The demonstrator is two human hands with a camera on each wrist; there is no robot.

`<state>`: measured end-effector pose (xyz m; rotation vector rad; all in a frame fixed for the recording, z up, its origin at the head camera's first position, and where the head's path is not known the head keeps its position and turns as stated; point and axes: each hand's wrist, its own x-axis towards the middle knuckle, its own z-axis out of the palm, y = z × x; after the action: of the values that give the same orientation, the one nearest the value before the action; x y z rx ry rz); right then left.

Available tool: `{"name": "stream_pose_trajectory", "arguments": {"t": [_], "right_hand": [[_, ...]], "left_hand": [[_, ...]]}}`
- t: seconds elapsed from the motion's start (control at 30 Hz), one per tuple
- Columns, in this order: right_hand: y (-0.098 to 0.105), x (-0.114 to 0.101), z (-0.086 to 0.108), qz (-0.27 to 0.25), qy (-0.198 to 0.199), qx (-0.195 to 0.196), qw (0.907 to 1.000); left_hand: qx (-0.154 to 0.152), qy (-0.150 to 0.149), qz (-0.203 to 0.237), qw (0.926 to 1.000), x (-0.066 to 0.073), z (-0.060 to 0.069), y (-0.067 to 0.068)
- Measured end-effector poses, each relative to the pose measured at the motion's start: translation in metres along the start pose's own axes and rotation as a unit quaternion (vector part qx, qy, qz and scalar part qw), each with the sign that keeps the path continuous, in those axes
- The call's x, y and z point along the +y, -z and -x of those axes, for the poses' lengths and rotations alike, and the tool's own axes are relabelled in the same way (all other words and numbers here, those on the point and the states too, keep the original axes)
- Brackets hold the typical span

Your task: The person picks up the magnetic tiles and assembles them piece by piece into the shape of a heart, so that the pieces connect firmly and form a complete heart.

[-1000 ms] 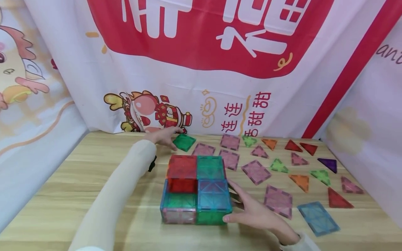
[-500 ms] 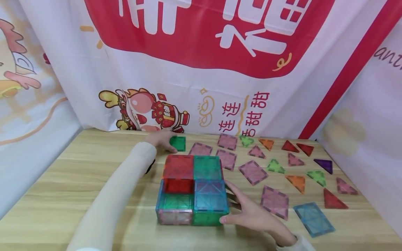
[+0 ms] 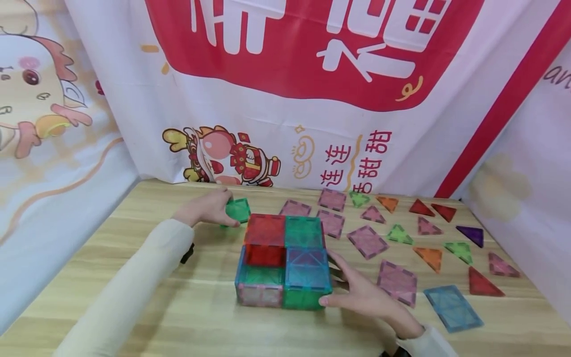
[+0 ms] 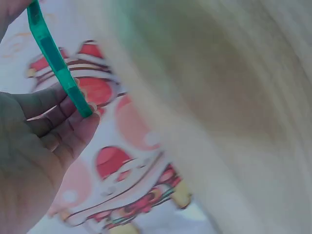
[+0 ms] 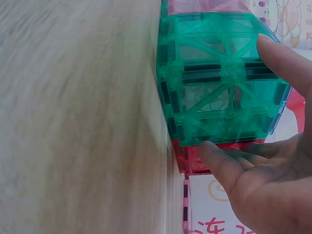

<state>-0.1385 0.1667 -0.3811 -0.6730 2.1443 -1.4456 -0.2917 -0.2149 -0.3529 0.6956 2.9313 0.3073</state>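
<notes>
At the back of the table, my left hand (image 3: pixel 208 207) pinches a green square magnetic tile (image 3: pixel 239 210) between thumb and fingers. The left wrist view shows this tile (image 4: pixel 52 56) edge-on, with the fingertips against its lower end. A low block of see-through magnetic tiles (image 3: pixel 308 267) in red, green, blue and pink stands mid-table. At its right side, my right hand (image 3: pixel 363 293) holds the block, thumb near the front corner. In the right wrist view, thumb and fingers (image 5: pixel 219 163) span its green cube (image 5: pixel 209 95). A red part shows beyond.
Pink square tiles (image 3: pixel 368 242) lie right of and behind the block. Farther right are several triangles, among them an orange one (image 3: pixel 429 258) and a purple one (image 3: pixel 470 235). A blue tile (image 3: pixel 452 307) lies at front right. A printed cloth (image 3: pixel 267 94) hangs behind the table.
The left hand has taken hold of the green tile and drawn it left and slightly nearer. The right hand stays at the block; the head view has shifted a little.
</notes>
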Motion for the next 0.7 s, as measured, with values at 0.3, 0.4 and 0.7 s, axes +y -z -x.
{"name": "stream_pose_trajectory", "arguments": {"t": [0.3, 0.4, 0.7], "right_hand": [[0.0, 0.001, 0.001, 0.002, -0.004, 0.0, 1.0], [0.001, 0.002, 0.001, 0.003, -0.005, 0.001, 1.0], [-0.001, -0.001, -0.001, 0.001, -0.01, 0.002, 1.0]], "left_hand": [[0.057, -0.013, -0.016, 0.9982, 0.026, 0.051, 0.036], [0.058, -0.03, 0.004, 0.9978, 0.044, 0.063, 0.039], [0.023, -0.105, 0.033, 0.9937, 0.111, 0.09, 0.03]]}}
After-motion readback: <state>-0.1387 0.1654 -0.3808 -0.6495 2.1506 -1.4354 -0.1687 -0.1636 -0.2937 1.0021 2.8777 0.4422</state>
